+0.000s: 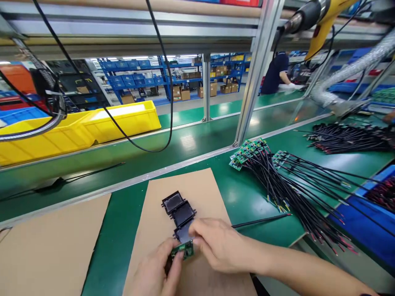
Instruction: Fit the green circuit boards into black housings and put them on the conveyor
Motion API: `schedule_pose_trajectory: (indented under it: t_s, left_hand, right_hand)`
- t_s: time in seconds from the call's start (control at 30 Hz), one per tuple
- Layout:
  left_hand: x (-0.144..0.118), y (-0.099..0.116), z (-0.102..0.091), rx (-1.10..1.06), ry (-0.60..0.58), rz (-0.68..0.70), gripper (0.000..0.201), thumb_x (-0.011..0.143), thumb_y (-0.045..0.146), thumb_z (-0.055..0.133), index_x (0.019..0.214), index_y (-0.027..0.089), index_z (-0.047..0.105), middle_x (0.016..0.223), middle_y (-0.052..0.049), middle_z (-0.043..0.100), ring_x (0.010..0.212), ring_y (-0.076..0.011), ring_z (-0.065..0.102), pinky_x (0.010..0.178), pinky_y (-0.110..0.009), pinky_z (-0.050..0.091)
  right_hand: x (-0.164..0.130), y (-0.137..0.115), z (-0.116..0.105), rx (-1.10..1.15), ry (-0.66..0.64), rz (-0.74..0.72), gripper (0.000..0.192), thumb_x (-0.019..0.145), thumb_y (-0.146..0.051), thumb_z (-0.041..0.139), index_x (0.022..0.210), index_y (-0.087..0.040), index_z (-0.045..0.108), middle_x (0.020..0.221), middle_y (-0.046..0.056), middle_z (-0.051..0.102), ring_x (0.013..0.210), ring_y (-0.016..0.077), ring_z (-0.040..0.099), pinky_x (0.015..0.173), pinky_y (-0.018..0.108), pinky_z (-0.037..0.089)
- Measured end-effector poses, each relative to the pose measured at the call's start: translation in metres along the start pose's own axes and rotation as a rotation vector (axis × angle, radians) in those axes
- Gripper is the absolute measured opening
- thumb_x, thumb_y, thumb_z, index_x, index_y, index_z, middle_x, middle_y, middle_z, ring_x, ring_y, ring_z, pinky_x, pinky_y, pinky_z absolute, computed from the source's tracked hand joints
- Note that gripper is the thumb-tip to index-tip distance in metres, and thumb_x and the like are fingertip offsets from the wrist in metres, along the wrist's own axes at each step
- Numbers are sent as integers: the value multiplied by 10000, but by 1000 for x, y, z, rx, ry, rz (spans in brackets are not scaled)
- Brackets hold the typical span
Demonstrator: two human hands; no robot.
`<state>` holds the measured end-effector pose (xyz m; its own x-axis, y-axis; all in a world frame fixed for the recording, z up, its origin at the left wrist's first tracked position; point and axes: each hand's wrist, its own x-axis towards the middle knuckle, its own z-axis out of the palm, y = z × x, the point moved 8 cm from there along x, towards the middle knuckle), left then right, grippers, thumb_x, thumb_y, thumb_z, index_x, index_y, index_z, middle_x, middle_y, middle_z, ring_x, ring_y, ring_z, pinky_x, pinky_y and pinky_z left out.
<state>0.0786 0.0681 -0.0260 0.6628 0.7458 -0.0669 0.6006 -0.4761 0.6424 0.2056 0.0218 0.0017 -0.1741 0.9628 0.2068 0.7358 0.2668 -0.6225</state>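
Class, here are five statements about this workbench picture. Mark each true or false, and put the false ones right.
1. The left hand holds a green circuit board. True.
2. The yellow bins are to the right of the black wires in the picture. False: the bins are to their left.
3. Three black cases lie on a cardboard sheet. True.
4. The right hand holds the yellow tool. False: the hand is close to the circuit board, and the tool is at the top right of the picture.
5. A person in a dark top is in the background. True.
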Motion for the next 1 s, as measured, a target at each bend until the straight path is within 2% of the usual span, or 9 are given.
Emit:
schedule_pose_trajectory:
  t_s: [0.1, 0.2, 0.3, 0.37, 0.47, 0.53, 0.6, 0.8, 1.0]
  left_hand:
    - [24, 3, -2, 80, 18, -4, 130, 798, 364, 502, 824, 261, 577, 746, -38, 662, 678, -240, 639, 579, -300, 434]
    - [40, 7, -11, 3, 7, -27, 48, 759, 256, 500, 772, 223, 533, 747, -46, 657, 705, -232, 645, 602, -295, 446]
    - [45, 0, -14, -311, -159, -140, 207, 867, 377, 432, 922, 203, 530, 639, 1, 577, 551, -167, 589, 496, -258, 429]
    - [44, -7, -20, -380, -196, -183, 347, 873, 485, 459, 1067, 201, 509, 723, 2, 582, 522, -135, 553, 465, -246, 420]
    - [41, -14, -32, -55, -61, -80, 472, 760, 507, 658, 1105, 213, 529, 977, -49, 601, 746, -181, 602, 629, -303, 486]
    - [37, -16, -25, 148, -48, -18, 546, 709, 534, 710, 1121, 218, 543, 1052, -70, 589, 888, -244, 605, 736, -364, 500]
    - [32, -20, -11, 238, -90, -9, 570, 718, 546, 700, 1158, 221, 536, 1061, -74, 583, 899, -264, 615, 743, -393, 514]
    - [25, -25, 3, 291, -109, 21, 321, 823, 321, 608, 1130, 244, 554, 1090, -32, 577, 862, -217, 644, 728, -380, 558]
    - [28, -35, 4, 247, -118, -21, 546, 799, 322, 646, 1284, 230, 412, 1096, -39, 589, 899, -249, 652, 743, -444, 578]
  right_hand:
    - [16, -8, 13, -292, -35, 51, 212, 823, -86, 459, 1024, -146, 490, 873, 96, 611, 734, 231, 572, 609, 326, 442]
    - [27, -25, 14, -530, -15, -45, 270, 818, -66, 439, 1070, -106, 527, 865, 143, 592, 741, 266, 560, 568, 347, 436]
    - [33, -27, -2, -521, 6, -207, 372, 835, -99, 480, 1204, -129, 521, 868, 116, 587, 779, 250, 549, 560, 311, 404]
    - [40, -14, -12, -462, -27, -268, 282, 876, -124, 481, 1128, -198, 583, 835, 65, 583, 754, 206, 539, 537, 277, 347]
    - [51, 10, -7, -313, -187, -274, 152, 897, -169, 528, 971, -238, 641, 795, 7, 583, 685, 148, 524, 526, 267, 297]
    - [55, 20, 5, -213, -293, -281, 153, 881, -184, 583, 999, -253, 652, 829, -9, 606, 701, 137, 541, 549, 267, 305]
    - [57, 27, 17, -154, -360, -285, 189, 880, -194, 602, 1044, -274, 649, 859, -20, 620, 729, 135, 554, 565, 270, 305]
    - [64, 41, 33, -236, -461, -271, 131, 890, -193, 560, 956, -275, 637, 793, -30, 560, 651, 123, 494, 516, 290, 198]
    - [56, 39, 40, -363, -443, -246, 88, 872, -179, 511, 885, -253, 557, 851, -8, 499, 554, 123, 400, 500, 304, 115]
